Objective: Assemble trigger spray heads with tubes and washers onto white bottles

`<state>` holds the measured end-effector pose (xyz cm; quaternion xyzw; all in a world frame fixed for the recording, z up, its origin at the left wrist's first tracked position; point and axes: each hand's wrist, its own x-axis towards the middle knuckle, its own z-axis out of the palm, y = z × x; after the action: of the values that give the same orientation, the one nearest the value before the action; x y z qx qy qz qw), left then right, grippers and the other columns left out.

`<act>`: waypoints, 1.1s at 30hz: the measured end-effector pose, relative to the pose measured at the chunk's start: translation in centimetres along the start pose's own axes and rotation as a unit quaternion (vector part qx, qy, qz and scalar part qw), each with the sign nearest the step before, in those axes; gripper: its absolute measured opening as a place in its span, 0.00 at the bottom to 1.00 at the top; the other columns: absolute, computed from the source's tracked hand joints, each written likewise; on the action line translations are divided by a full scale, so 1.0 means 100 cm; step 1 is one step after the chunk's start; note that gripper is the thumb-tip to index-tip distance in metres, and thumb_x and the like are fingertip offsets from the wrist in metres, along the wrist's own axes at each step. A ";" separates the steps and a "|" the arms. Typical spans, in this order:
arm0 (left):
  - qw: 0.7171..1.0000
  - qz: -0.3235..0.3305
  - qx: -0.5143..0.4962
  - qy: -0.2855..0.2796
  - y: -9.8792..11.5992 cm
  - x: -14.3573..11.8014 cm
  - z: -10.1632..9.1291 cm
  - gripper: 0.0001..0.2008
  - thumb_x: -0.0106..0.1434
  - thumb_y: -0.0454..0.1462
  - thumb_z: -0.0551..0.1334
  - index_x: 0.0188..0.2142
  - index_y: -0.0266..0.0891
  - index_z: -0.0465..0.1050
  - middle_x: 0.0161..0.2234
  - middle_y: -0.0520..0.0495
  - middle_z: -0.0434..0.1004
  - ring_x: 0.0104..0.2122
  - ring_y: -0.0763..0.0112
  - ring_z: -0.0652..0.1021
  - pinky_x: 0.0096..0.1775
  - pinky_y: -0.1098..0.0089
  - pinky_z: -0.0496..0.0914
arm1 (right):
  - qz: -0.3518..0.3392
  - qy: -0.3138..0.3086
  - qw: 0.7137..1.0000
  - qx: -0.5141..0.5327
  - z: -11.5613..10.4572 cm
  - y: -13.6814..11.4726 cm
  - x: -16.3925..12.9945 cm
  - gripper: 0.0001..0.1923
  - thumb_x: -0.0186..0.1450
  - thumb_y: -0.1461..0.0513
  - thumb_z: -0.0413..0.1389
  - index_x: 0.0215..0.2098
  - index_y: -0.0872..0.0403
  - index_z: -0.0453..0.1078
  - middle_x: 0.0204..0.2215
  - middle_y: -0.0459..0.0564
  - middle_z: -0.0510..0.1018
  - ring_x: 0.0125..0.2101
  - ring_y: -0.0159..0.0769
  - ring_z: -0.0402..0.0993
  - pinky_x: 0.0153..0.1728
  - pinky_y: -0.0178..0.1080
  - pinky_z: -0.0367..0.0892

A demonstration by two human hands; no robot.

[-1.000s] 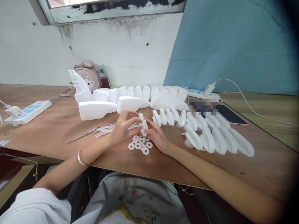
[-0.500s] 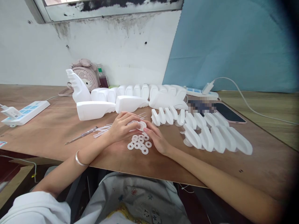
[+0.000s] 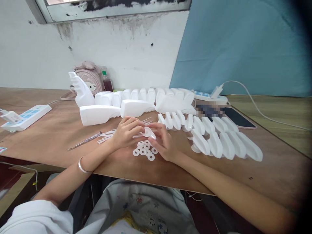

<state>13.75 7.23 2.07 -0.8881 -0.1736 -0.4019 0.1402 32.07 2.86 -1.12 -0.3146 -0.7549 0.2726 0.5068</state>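
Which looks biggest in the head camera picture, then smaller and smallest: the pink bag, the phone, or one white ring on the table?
1. Pink bag, though it sits farthest away, so it is really bigger still.
2. Phone.
3. White ring, clearly the smallest.

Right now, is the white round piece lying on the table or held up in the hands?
Held up. Both the left hand and right hand pinch the white round piece above the rings.

A wooden table fills the lower view. At twelve o'clock a stained white wall rises under a window frame; a blue sheet hangs at two o'clock.
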 end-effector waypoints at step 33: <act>0.991 0.130 0.001 -0.020 0.003 -0.003 0.002 0.06 0.60 0.40 0.59 0.30 0.39 0.66 0.34 0.46 0.73 0.31 0.71 0.67 0.34 0.70 0.65 | -0.329 -0.038 0.867 -0.372 -0.011 0.022 0.002 0.12 0.60 0.66 0.55 0.41 0.54 0.60 0.35 0.54 0.75 0.37 0.38 0.74 0.36 0.38 0.73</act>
<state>13.80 7.01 1.74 -0.9110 -0.0599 -0.3618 0.1884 33.50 4.57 -2.28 -0.2029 -0.8789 -0.1993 0.3829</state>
